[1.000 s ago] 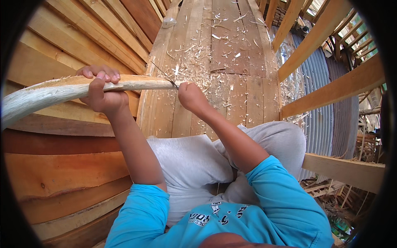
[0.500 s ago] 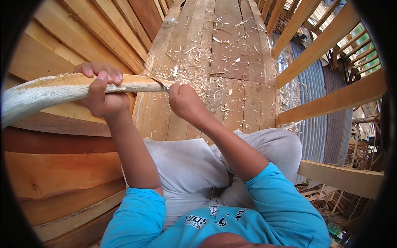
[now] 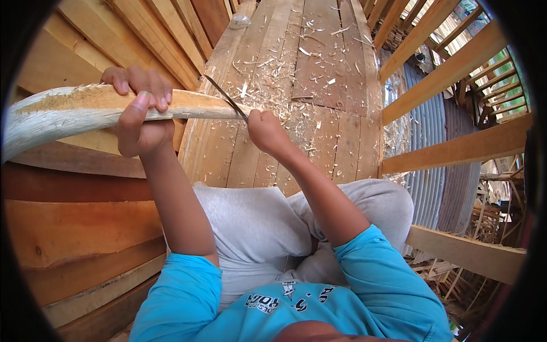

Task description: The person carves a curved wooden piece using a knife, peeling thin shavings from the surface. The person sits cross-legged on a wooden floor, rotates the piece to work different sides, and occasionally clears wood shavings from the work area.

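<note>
A thick, curved wooden branch (image 3: 62,122), pale and stripped, comes in from the left edge and narrows toward the middle. Its upper face is cut to a tan surface with rough fibres along the edge. My left hand (image 3: 139,111) is wrapped round the branch, thumb on the near side and fingers over the far side. My right hand (image 3: 265,132) is closed at the thin end, on the handle of a knife (image 3: 225,97); the handle itself is hidden in my fist. The dark, narrow blade slants away to the upper left, across the branch near its tip.
Curled wood shavings (image 3: 279,74) lie scattered over the plank floor (image 3: 342,142). A plank wall (image 3: 91,228) stands close on my left. To the right run wooden rails (image 3: 456,145), with corrugated metal sheets (image 3: 427,125) beyond. A small clear plastic thing (image 3: 240,21) sits at the far left of the floor.
My right hand and the knife have shifted right, toward the branch's tip. More of the blade shows now, at a steeper slant. My left hand keeps its hold on the branch.
</note>
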Action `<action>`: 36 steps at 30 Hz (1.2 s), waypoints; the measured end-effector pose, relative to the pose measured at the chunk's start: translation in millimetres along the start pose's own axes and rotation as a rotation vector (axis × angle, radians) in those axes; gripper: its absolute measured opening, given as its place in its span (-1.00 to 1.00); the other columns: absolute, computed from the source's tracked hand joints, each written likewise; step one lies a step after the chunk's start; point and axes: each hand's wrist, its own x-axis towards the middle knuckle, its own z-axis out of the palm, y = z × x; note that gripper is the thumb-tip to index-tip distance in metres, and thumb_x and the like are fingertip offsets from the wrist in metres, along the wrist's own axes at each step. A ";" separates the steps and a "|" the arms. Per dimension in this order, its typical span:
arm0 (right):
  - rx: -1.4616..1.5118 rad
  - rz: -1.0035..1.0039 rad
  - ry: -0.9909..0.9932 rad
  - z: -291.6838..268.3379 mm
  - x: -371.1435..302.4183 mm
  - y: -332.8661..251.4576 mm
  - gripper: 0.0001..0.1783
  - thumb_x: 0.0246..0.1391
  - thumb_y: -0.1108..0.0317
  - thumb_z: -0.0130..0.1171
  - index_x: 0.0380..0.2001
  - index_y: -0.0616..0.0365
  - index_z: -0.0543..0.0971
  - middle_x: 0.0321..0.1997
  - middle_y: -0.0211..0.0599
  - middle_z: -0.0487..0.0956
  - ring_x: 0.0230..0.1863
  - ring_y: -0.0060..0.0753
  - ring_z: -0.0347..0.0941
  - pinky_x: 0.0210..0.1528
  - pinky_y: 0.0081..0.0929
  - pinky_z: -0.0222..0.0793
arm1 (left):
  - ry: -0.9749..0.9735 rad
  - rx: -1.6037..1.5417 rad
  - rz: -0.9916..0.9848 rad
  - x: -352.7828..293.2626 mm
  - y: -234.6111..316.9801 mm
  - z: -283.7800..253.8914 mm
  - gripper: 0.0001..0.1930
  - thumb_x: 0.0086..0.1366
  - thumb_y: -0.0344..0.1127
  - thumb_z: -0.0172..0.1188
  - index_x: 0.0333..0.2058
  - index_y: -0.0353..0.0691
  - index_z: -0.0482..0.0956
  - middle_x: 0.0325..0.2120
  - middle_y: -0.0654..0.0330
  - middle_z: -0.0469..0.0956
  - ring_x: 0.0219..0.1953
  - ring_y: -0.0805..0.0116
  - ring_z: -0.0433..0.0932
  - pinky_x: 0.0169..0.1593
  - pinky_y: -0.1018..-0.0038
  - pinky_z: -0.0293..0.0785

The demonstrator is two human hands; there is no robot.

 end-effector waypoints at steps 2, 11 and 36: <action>-0.052 -0.006 0.073 11.0 -2.7 9.4 -0.39 0.21 0.09 -0.29 -0.43 0.46 0.57 -0.40 0.35 0.56 -0.28 0.32 0.53 -0.12 0.03 0.41 | 0.087 0.006 -0.001 2.8 -0.9 -13.7 -0.72 -0.05 -0.45 0.06 -0.31 -0.11 0.26 -0.63 0.28 0.26 -0.63 0.47 0.27 -0.43 0.51 0.29; -0.072 -0.097 0.137 12.3 -17.5 0.9 -0.37 0.26 0.10 -0.30 -0.50 0.46 0.57 -0.43 0.36 0.55 -0.31 0.38 0.52 -0.09 0.06 0.41 | 0.513 0.167 0.079 0.4 -2.6 0.1 -0.79 -0.02 -0.53 0.06 -0.38 -0.16 0.29 -0.65 0.27 0.29 -0.64 0.48 0.28 -0.52 0.50 0.33; 0.420 0.116 0.132 -11.8 11.9 -1.7 -0.42 0.26 0.10 -0.32 -0.30 0.47 0.51 -0.42 0.19 0.53 -0.37 0.08 0.45 -0.27 -0.13 0.32 | 0.520 0.979 0.307 50.1 -81.7 124.6 -0.51 0.09 -0.29 0.27 -0.13 -0.54 0.32 -0.30 -0.05 0.52 -0.32 0.21 0.56 -0.20 0.40 0.53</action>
